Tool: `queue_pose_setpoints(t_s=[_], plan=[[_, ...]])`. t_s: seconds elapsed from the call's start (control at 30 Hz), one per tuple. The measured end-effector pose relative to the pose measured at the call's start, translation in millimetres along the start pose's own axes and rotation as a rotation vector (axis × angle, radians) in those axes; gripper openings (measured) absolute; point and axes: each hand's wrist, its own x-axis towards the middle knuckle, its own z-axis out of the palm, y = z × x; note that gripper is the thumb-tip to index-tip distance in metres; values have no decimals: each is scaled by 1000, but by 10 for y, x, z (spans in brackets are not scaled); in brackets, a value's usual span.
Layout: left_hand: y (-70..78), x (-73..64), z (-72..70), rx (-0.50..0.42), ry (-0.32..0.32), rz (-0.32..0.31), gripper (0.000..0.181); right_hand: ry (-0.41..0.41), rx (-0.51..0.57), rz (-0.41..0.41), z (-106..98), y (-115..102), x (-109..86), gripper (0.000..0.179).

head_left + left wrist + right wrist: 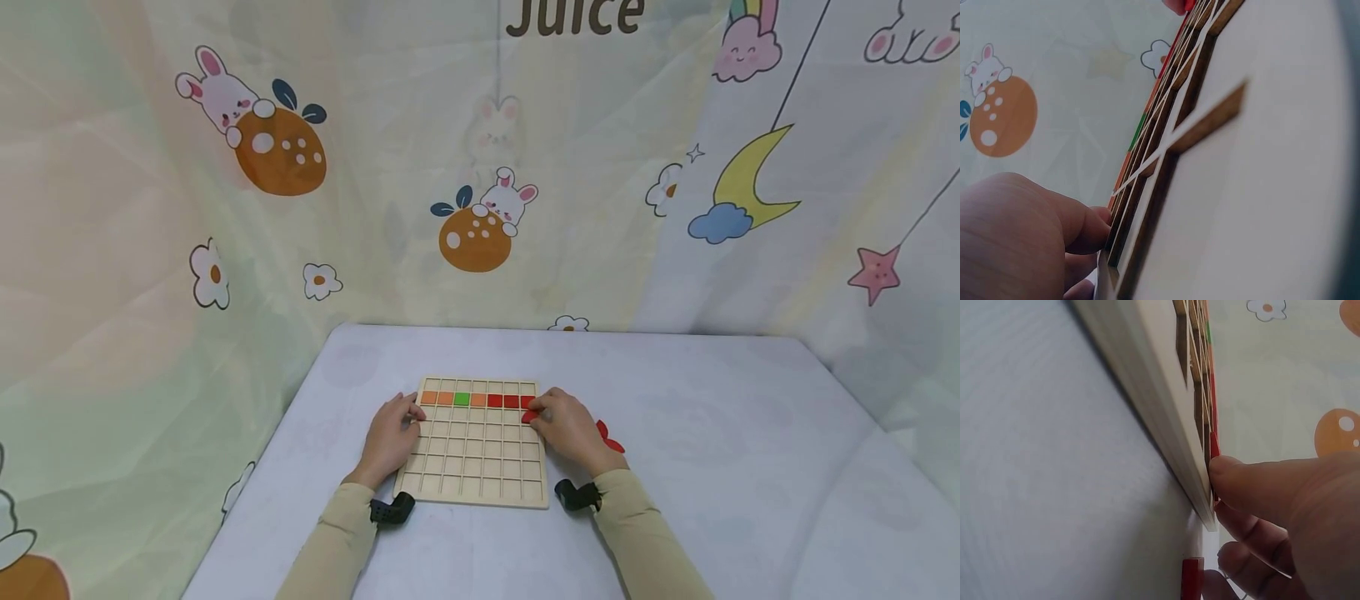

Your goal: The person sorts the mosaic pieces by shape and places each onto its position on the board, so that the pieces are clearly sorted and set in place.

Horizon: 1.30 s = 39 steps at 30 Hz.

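A wooden grid board (472, 492) lies on the table between the hands. One row near its far end carries orange tiles (438, 398), a green tile (462, 399) and several red tiles (512, 402). My left hand (388, 440) holds the board's left edge, thumb and fingers curled there in the left wrist view. At the right edge my right hand (570, 429) pinches a red tile (528, 416) just below the right end of that row. In the right wrist view, this tile (1214, 445) is partly hidden by the thumb.
Loose red tiles (610, 437) lie on the white table (720, 467) right of the board, partly behind the right hand. A printed cloth backdrop (390, 233) hangs behind the table. Each wrist wears a black camera, such as the left one (392, 509).
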Motion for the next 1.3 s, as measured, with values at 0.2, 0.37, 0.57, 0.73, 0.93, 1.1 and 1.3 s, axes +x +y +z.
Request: queue_pose_setpoints(t_s=[0.2, 0.37, 0.57, 0.73, 0.93, 1.1, 1.3], plan=[[-5, 2, 5, 0, -1, 5, 13, -15, 3, 2, 6, 12, 5, 25], [-7, 1, 8, -3, -1, 13, 13, -19, 1, -17, -8, 14, -2, 24], [-8, 12, 20, 0, 4, 10, 12, -14, -2, -31, -28, 20, -8, 25], [-24, 10, 27, 0, 4, 8, 12, -21, 21, 4, -91, 75, -8, 23], [-28, 8, 27, 3, 0, 5, 12, -51, 57, 91, -238, 169, -16, 20], [-25, 15, 26, 4, -3, -6, 12, -102, 76, 116, -296, 259, -26, 13], [-35, 21, 28, 12, -2, -13, 12, -157, 90, 168, -334, 301, -59, 14]])
